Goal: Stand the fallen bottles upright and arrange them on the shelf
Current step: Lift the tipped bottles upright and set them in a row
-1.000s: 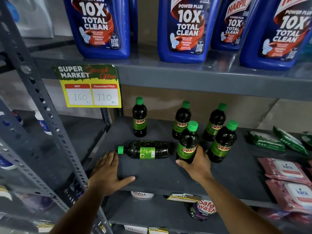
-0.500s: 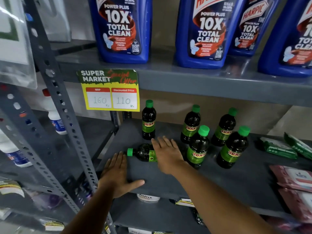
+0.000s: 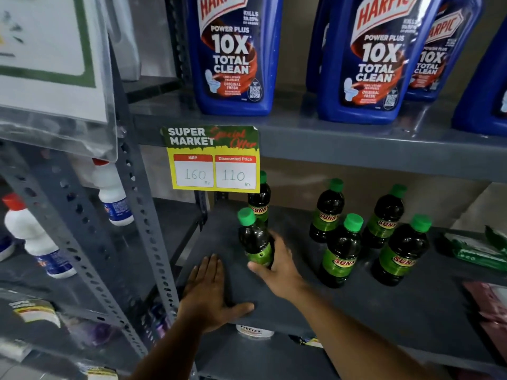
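Observation:
My right hand [image 3: 277, 266] grips a dark Sunny bottle [image 3: 253, 239] with a green cap, holding it nearly upright, tilted slightly left, at the left front of the grey shelf [image 3: 343, 311]. Whether its base touches the shelf is hidden by my hand. Just behind it stands another Sunny bottle [image 3: 260, 200], partly hidden by the price tag. To the right stand several more upright Sunny bottles, the nearest [image 3: 341, 252] in the front row. My left hand [image 3: 210, 293] lies flat, fingers apart, on the shelf's front left corner.
A yellow and green price tag [image 3: 212, 159] hangs from the upper shelf, which carries blue Harpic bottles [image 3: 233, 53]. A perforated grey upright [image 3: 142, 223] stands at left, white bottles [image 3: 111, 192] beyond it. Green packets [image 3: 477, 250] and pink packets [image 3: 491, 300] lie at right.
My right hand left the front-row bottle, reached left to the bottle lying on its side, and has raised it to nearly upright. My left hand stayed on the shelf corner.

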